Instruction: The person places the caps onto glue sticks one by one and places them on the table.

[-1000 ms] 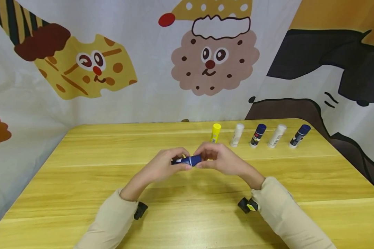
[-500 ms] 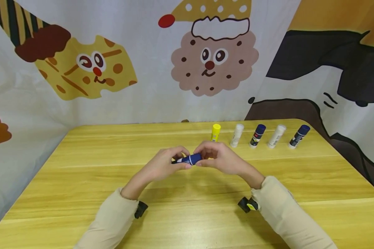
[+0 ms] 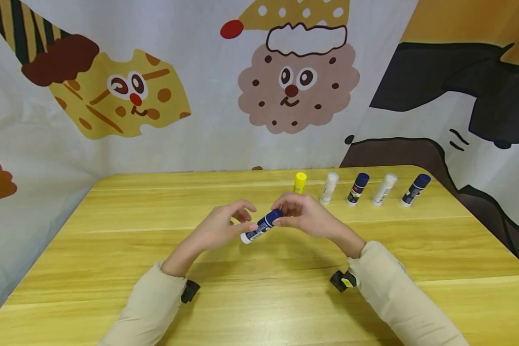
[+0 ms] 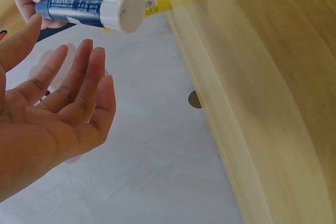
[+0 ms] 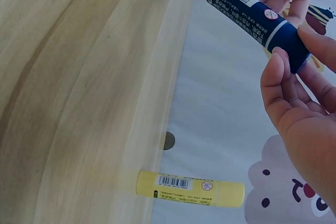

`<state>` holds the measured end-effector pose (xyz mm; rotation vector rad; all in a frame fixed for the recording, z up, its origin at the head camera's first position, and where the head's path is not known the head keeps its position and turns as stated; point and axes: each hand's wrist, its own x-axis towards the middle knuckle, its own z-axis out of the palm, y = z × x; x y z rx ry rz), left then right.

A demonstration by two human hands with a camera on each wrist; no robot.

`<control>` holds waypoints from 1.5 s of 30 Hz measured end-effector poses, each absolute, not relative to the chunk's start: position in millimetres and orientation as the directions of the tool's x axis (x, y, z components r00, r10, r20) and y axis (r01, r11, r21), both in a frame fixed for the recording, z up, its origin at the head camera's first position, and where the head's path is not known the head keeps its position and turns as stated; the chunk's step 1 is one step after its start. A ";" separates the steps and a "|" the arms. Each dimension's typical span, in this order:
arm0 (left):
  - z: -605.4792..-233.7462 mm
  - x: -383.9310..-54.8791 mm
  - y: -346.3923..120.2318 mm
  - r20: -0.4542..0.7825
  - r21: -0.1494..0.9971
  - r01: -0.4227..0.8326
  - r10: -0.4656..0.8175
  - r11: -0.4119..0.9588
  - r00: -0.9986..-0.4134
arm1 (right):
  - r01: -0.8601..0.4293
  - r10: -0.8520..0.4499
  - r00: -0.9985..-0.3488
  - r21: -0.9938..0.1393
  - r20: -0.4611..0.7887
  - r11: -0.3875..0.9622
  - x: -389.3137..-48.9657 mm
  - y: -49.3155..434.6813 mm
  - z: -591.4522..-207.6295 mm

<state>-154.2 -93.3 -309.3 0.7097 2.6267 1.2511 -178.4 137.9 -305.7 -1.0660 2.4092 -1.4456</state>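
Note:
A dark blue glue stick [image 3: 261, 227] with a white base is held above the table, tilted with its white end low and to the left. My right hand [image 3: 304, 215] pinches it by the blue cap, thumb on one side and fingers on the other, as the right wrist view shows up close. Beside its lower part is my left hand [image 3: 222, 224], fingers spread and loosely bent. In the left wrist view the glue stick [image 4: 79, 8] lies past the left fingertips, its white base facing the camera.
Along the back right of the wooden table [image 3: 112, 269] several glue sticks stand in a row: a yellow one [image 3: 300, 182], a white one [image 3: 329, 188], a blue one [image 3: 357, 189], another white one [image 3: 384, 190] and another blue one [image 3: 415, 190]. A cartoon-printed cloth [image 3: 212, 96] hangs behind.
The left fingers have let go of the glue stick's body and drawn back left. In the right hand the glue stick has tilted, its white end swinging down into view.

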 end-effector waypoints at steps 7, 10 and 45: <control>-312.0 -156.1 -102.6 0.063 0.759 0.332 0.444 0.560 -0.894 | -0.473 -0.604 -0.769 -0.824 0.213 0.312 -182.4 138.4 -306.4; -312.4 -157.3 -106.0 0.055 0.760 0.318 0.432 0.566 -0.900 | -0.462 -0.584 -0.784 -0.826 0.210 0.323 -184.6 137.7 -307.0; -322.1 -151.5 -149.0 0.021 0.751 0.276 0.396 0.600 -0.918 | -0.368 -0.387 -0.902 -0.808 0.190 0.459 -224.4 121.6 -314.1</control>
